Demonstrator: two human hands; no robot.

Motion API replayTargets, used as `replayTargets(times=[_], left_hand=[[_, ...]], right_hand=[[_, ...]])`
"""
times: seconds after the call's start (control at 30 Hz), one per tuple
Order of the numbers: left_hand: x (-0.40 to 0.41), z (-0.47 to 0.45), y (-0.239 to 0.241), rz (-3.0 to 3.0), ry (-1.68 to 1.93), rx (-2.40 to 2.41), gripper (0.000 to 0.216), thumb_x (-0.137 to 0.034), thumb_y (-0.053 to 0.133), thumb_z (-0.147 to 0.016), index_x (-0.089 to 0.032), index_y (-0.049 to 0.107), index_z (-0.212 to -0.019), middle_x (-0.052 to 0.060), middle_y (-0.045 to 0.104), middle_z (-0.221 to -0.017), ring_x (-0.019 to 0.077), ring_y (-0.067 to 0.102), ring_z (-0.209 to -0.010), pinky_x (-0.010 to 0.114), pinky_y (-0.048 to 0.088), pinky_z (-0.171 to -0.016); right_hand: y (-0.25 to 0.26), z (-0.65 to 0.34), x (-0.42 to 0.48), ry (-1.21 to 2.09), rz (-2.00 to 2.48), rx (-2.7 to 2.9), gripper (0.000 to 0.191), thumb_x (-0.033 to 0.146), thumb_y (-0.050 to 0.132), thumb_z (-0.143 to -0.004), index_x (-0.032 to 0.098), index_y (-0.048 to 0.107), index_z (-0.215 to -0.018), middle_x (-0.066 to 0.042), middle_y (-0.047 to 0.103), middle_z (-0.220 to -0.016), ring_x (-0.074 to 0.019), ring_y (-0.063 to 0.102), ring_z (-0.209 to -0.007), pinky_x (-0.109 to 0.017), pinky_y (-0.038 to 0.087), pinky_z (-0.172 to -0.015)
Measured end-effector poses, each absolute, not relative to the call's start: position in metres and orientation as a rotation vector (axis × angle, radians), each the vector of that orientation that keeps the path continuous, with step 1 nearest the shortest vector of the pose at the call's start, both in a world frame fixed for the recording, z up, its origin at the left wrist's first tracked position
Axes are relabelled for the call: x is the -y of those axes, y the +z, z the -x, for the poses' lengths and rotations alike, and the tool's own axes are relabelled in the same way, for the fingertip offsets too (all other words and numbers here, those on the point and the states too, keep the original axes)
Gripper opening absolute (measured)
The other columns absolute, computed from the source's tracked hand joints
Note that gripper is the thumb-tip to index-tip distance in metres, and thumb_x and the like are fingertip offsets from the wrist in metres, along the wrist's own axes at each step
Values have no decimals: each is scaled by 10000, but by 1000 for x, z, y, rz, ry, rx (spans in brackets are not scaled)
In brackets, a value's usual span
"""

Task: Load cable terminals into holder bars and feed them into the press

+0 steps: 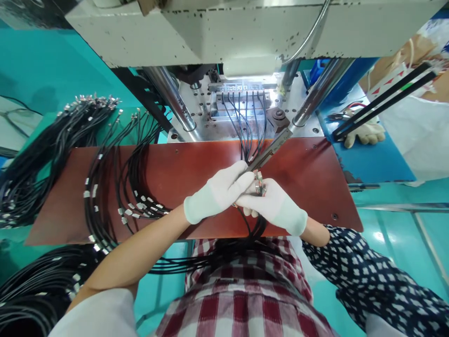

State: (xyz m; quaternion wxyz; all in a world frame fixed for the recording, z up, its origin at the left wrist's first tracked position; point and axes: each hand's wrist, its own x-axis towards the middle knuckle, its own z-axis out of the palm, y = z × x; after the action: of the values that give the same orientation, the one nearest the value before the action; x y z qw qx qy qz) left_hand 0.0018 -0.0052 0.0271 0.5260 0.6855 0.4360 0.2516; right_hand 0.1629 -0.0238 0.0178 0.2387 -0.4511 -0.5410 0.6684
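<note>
Cables [247, 145] gripped in left hand [217, 193], connector ends [259, 183] clenched in right hand [277, 206]; keep strands untwisted toward 12 o'clock fixture [238, 87].

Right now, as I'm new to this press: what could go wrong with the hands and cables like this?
The cable bundle held by the left hand and right hand runs into the mould under the press head; a tug might unseat the ends. The metal tool beside the hands points at the press and could slip in.
</note>
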Motion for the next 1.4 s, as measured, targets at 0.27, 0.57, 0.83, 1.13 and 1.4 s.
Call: replayTargets(times=[0.27,0.57,0.83,1.13,1.4], left_hand=[[6,-6,20,-1713,670,-1145,325,-449,434,-987,-203,411,-776,-30,516,-689,117,460,-625,262,365,-625],[4,11,20,-1319,767,-919,408,-512,371,-997,-173,467,-792,-23,461,-659,76,394,-521,216,344,-473],[4,12,23,-1328,750,-890,412,-497,359,-1004,-163,478,-795,-17,469,-659,73,400,-528,212,363,-486],[4,11,21,-1243,746,-849,408,-532,411,-976,-176,444,-780,-27,438,-681,70,394,-529,200,352,-462],[6,7,16,-1236,726,-845,397,-539,427,-967,-176,467,-813,-14,498,-664,88,437,-530,220,384,-484]], right_hand=[[10,-167,18,1880,1178,1478,238,349,706,-757,152,633,-647,-13,630,-609,-118,553,-544,-255,466,-574],[16,-203,22,1832,1208,1587,230,357,762,-754,146,682,-802,6,603,-714,-108,502,-643,-256,428,-631],[4,-195,38,1814,1084,1287,382,408,631,-893,174,688,-1190,-63,704,-975,-128,545,-757,-244,397,-627],[-22,-185,32,2109,835,727,434,603,657,-787,186,666,-909,42,522,-578,-53,201,-419,-244,120,-424],[20,-165,25,1595,1172,1264,177,276,657,-731,164,556,-638,22,555,-565,-102,486,-564,-258,384,-589]])
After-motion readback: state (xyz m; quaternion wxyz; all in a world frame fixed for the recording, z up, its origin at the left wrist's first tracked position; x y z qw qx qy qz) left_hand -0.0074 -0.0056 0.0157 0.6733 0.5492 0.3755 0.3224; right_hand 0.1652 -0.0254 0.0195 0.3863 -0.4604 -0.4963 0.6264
